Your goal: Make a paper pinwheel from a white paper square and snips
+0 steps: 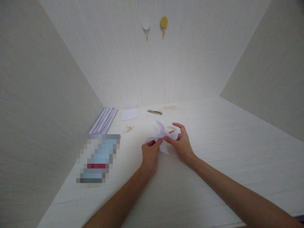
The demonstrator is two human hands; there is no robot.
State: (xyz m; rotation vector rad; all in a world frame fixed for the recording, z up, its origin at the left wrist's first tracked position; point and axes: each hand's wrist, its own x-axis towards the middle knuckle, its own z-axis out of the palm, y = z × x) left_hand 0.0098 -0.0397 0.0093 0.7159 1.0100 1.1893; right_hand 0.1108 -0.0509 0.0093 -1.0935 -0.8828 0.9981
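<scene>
A white paper pinwheel [161, 129] with curved blades is held between both hands over the table. My left hand [150, 153] pinches it from the left, its thumb pressed near the centre. From the right, my right hand [184, 145] grips it too, thumb tip at the centre and index finger raised and bent behind a blade. Both thumbs nearly meet at the middle of the paper. Whether a pin or other small piece sits under the thumbs is hidden.
Beyond the hands lie thread snips [154, 112] and a white paper square [129, 114]. Folded paper strips [104, 121] are stacked by the left wall, near a blurred-out bluish object [104, 155]. Small pale bits [129, 128] lie on the table. Two hooks [163, 22] hang on the back wall.
</scene>
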